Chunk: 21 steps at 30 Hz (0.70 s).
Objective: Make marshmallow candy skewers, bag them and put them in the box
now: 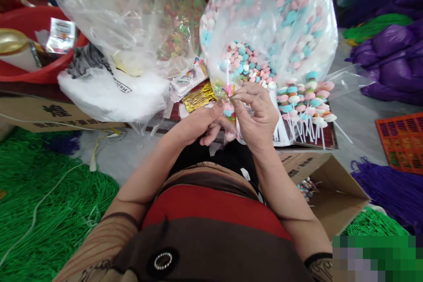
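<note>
A candy skewer in a clear wrapper (228, 112) is between my two hands, its white stick (227, 68) pointing away from me. The wrapper is gathered around the stick, with pink and a bit of gold showing there. My left hand (206, 124) is closed around the candy part from the left. With thumb and fingertips, my right hand (257, 116) pinches at the gathered neck; fingers partly hide what is pinched. Just beyond lie gold twist ties (199, 97) and printed wrappers (190, 80). Right of my right hand are white sticks (280, 119) and several unwrapped candy skewers (307, 101).
Large clear bags of pastel candies (297, 17) and ring-shaped gummies (180, 20) stand at the back. A red basin (42, 70) sits at left. Below the table's right side is an open cardboard box (337, 198). Green cords (49, 198) and purple bundles (393, 61) lie around.
</note>
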### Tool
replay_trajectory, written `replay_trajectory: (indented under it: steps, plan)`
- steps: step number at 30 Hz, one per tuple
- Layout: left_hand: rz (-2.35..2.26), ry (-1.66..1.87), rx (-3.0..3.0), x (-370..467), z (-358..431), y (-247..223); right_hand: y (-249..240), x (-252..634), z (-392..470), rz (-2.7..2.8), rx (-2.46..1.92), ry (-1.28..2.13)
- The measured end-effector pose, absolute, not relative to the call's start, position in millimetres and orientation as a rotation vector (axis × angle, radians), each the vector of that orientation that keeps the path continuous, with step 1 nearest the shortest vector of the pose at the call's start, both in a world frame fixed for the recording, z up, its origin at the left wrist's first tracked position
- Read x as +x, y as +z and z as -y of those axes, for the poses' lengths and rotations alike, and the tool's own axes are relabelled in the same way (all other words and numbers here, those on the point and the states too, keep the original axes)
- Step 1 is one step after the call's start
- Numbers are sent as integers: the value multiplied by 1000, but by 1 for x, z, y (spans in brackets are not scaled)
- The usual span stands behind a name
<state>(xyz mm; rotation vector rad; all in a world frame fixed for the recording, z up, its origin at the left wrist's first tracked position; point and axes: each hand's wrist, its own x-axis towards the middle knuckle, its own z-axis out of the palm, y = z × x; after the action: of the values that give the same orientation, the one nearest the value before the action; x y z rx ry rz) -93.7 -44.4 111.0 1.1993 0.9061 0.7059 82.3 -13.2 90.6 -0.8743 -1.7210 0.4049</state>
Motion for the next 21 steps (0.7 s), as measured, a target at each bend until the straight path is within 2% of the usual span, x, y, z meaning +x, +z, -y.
replay_trajectory:
  steps: [4,9,15,18,21]
  plan:
    - [-1036,919,1032,-81,37,91,88,78,19,1725,-805,450]
    - [-961,1187,1078,-86,42,91,71,78,25,1593,-883,777]
    - [-921,832,2028,-89,53,87,86,99,32,1417,-922,1316]
    - [-1006,794,2396,-69,53,77,91,113,46,1385,-946,1399]
    - [-863,691,2523,-48,57,69,87,137,65,1308,-1045,1334]
